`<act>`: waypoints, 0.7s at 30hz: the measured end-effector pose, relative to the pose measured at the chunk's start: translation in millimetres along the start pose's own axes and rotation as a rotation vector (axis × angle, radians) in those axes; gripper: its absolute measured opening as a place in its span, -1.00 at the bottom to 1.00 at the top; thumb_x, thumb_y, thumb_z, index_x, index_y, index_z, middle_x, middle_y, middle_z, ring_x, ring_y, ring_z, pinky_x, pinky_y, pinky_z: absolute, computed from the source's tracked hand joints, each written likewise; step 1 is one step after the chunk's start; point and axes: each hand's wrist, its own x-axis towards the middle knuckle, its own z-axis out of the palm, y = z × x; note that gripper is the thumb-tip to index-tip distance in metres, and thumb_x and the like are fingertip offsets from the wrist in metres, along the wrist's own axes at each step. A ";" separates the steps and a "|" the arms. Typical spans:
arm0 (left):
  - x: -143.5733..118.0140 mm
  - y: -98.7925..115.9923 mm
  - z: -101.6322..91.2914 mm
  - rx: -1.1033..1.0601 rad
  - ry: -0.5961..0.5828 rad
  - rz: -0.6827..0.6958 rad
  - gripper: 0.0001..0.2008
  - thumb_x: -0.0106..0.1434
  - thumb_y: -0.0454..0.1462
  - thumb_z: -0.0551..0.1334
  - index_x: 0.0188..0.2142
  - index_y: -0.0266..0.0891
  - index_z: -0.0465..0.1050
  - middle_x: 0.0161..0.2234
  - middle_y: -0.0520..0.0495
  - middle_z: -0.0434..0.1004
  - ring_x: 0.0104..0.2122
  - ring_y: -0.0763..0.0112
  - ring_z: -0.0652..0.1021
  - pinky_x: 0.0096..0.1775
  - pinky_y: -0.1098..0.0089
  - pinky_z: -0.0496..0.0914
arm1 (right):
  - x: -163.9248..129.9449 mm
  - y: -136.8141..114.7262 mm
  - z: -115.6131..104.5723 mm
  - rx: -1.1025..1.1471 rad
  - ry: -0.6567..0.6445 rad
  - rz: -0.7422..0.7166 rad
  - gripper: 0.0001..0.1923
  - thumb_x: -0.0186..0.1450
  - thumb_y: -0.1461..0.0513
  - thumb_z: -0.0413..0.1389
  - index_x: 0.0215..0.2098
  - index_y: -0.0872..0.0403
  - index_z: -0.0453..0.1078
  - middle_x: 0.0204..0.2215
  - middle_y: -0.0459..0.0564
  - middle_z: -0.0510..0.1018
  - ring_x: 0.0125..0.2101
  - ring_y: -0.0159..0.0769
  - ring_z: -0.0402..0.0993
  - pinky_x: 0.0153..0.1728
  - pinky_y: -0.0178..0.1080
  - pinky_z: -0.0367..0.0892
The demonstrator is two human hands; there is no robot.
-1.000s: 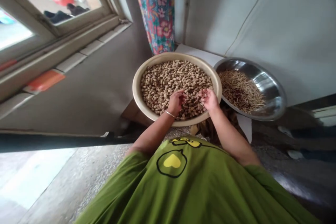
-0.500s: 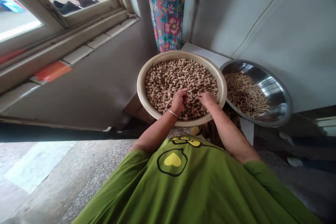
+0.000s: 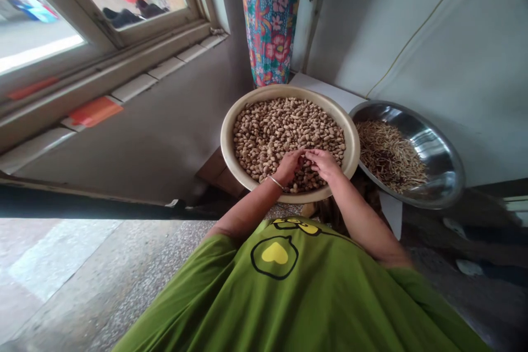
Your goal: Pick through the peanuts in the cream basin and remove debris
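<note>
A wide beige basin full of unshelled peanuts stands in front of me. Over the near part of the peanuts, my left hand, with a pale bracelet at the wrist, has its fingers drawn together. My right hand meets it from the right, thumb and fingers pinched. The fingertips of both hands touch or nearly touch; anything between them is too small and hidden to make out.
A shiny metal bowl to the right holds thin, pale, stick-like pieces. A white tabletop shows behind the basin. Flowered cloth hangs beyond it. At left are a window ledge and an orange piece.
My hands have come together over the peanuts; the right moved left to meet the left one. The whole view has shifted slightly, with the basin lower and further right.
</note>
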 end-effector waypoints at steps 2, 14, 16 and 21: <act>-1.4 1.3 0.9 0.013 0.001 -0.009 -0.59 0.25 0.03 0.32 -0.34 -0.33 0.50 -0.65 0.12 0.15 -0.68 0.62 0.06 -0.60 0.46 -0.17 | -1.0 -0.5 3.9 0.011 0.033 -0.014 -0.64 0.01 0.14 0.35 -0.27 0.11 0.46 -0.45 -0.10 0.49 -0.50 -0.49 0.30 -0.51 -0.44 0.01; -1.7 6.2 5.7 -0.103 0.017 0.001 -0.69 0.33 -0.17 0.15 -0.51 -0.24 0.24 -0.65 0.10 0.14 -0.68 0.61 0.07 -0.62 0.48 -0.15 | 4.9 0.9 13.1 -0.071 0.027 -0.161 -0.55 -0.01 -0.04 0.36 -0.37 0.13 0.44 -0.57 -0.10 0.47 -0.59 -0.49 0.23 -0.62 -0.42 -0.03; -0.7 7.3 6.1 -0.107 0.027 -0.017 -0.73 0.28 -0.22 0.15 -0.53 -0.24 0.23 -0.65 0.10 0.14 -0.68 0.61 0.07 -0.63 0.49 -0.14 | 5.4 0.2 14.1 -0.029 0.051 -0.135 -0.53 0.00 -0.05 0.36 -0.37 0.11 0.40 -0.56 -0.11 0.47 -0.58 -0.50 0.25 -0.60 -0.44 0.01; -2.4 6.8 8.9 -0.129 0.023 0.016 -0.89 0.16 -0.29 0.20 -0.38 -0.32 0.43 -0.61 0.11 0.18 -0.65 0.62 0.10 -0.60 0.51 -0.10 | 9.0 2.0 14.8 0.037 0.098 -0.120 -0.54 0.06 -0.06 0.31 -0.29 0.07 0.36 -0.46 -0.15 0.47 -0.56 -0.52 0.25 -0.59 -0.46 0.00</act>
